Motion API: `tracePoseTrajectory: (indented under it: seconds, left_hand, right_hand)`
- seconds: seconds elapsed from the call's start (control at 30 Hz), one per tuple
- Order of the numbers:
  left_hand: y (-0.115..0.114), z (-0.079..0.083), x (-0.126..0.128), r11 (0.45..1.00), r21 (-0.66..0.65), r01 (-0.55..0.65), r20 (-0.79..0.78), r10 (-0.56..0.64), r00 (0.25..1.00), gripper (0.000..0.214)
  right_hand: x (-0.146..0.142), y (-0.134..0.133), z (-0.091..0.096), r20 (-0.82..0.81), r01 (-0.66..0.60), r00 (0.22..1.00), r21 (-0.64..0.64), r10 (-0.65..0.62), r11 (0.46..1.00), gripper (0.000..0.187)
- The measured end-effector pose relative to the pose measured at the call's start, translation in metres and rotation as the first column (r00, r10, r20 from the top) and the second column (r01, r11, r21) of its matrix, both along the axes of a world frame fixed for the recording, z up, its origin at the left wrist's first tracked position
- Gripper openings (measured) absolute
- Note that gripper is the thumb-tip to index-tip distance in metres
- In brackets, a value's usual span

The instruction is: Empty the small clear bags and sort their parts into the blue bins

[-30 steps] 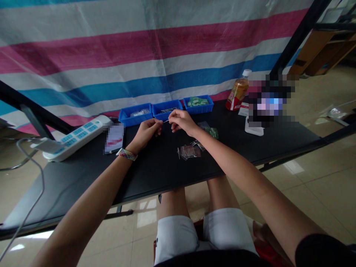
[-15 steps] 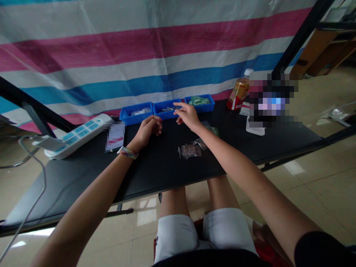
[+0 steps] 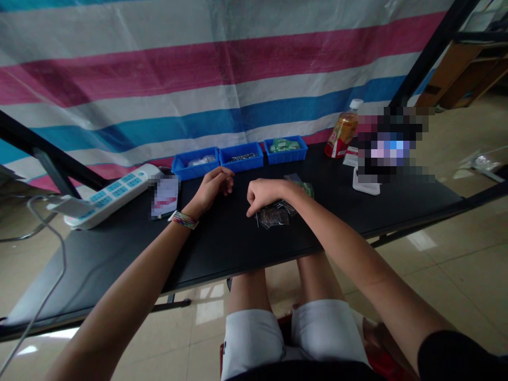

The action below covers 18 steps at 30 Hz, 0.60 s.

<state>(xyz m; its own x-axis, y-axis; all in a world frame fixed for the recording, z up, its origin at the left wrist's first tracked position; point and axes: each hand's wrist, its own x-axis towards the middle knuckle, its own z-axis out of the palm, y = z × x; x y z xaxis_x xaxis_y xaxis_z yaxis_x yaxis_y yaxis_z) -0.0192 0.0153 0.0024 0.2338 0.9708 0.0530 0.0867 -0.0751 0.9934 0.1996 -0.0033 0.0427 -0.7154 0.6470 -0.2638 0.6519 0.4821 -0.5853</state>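
Note:
My right hand [image 3: 262, 194] is curled, fingers pointing down onto the black table [image 3: 222, 238], right beside a small clear bag of brownish parts [image 3: 273, 216]. Whether it grips anything is hidden under the fingers. My left hand [image 3: 213, 188] rests on the table with its fingers loosely curled, a woven band on the wrist; I cannot make out anything in it. Behind the hands stand three blue trays: left [image 3: 195, 163], middle [image 3: 242, 156] with thin metal parts, right [image 3: 286, 148] with green parts.
A white power strip [image 3: 113, 194] lies at the left with a cable running off the edge. A drink bottle [image 3: 343, 135] and a white stand [image 3: 365, 185] stand at the right. Another clear bag with green parts [image 3: 304, 186] lies behind my right wrist. Striped tarp hangs behind.
A second ago both hands pinched a thin metal piece together. My right hand then reached to the middle blue tray and has now come back down beside the clear bag. The left hand hardly moved.

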Motion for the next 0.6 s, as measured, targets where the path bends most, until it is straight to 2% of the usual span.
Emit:
tracePoseTrajectory:
  seconds: [0.27,0.33,0.4,0.47,0.53,0.6]
  left_hand:
    - [0.001,0.0,0.0,1.0,-0.002,0.02,-0.018,-0.02,1.0,0.025]
    - [0.001,0.0,-0.001,1.0,0.003,0.022,-0.022,-0.022,1.0,0.026]
    - [0.002,-0.001,-0.001,0.999,0.013,0.03,-0.03,-0.03,0.999,0.027]
    - [0.004,-0.003,-0.002,0.998,0.028,0.049,-0.041,-0.048,0.998,0.028]
    - [0.005,-0.004,-0.003,0.996,0.034,0.077,-0.057,-0.075,0.996,0.029]
    - [0.005,-0.004,-0.003,0.994,0.017,0.109,-0.082,-0.107,0.991,0.034]
  right_hand:
    - [-0.007,-0.012,0.006,0.078,-0.01,0.997,-0.028,0.012,1.0,0.027]
    - [-0.008,-0.01,0.003,0.008,0.006,1.0,-0.015,-0.006,1.0,0.023]
    - [-0.009,-0.006,-0.002,-0.138,0.038,0.989,-0.054,-0.045,0.998,0.019]
    - [-0.009,0.0,-0.009,-0.335,0.073,0.933,-0.172,-0.128,0.982,0.014]
    - [-0.008,0.006,-0.016,-0.522,0.078,0.821,-0.298,-0.231,0.951,0.008]
    - [-0.006,0.014,-0.022,-0.653,0.069,0.694,-0.359,-0.303,0.931,0.003]
